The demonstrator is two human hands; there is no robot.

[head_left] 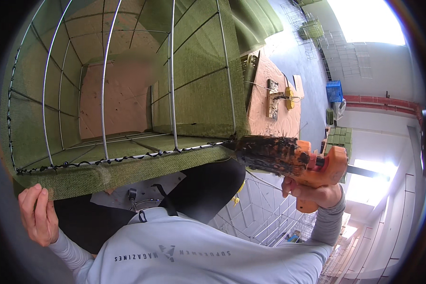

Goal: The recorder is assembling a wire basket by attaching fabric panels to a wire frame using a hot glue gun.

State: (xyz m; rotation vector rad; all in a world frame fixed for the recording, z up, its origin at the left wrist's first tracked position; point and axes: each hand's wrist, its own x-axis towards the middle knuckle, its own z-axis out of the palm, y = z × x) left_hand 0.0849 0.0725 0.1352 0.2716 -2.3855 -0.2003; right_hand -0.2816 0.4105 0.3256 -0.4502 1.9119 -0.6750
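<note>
A wire cage frame (107, 85) lined with green mesh (199, 104) stands before me, its inside facing up toward me. Along its near wire runs a wavy bead of black glue (97, 162). Below that wire a strip of mesh hangs as a flap (128, 171). My left hand (39, 215) pinches the flap at its left corner. My right hand (317, 193) grips an orange hot glue gun (274, 154), its front half caked in black. The gun's tip meets the right end of the near wire. A grey stick (367, 172) juts from its back.
To the right, a power strip (272, 98) with a yellow plug (289, 98) lies on cardboard (265, 71). Bare wire frames (265, 213) stand by my right knee. Farther off are a blue crate (334, 91) and green mesh cages (340, 137).
</note>
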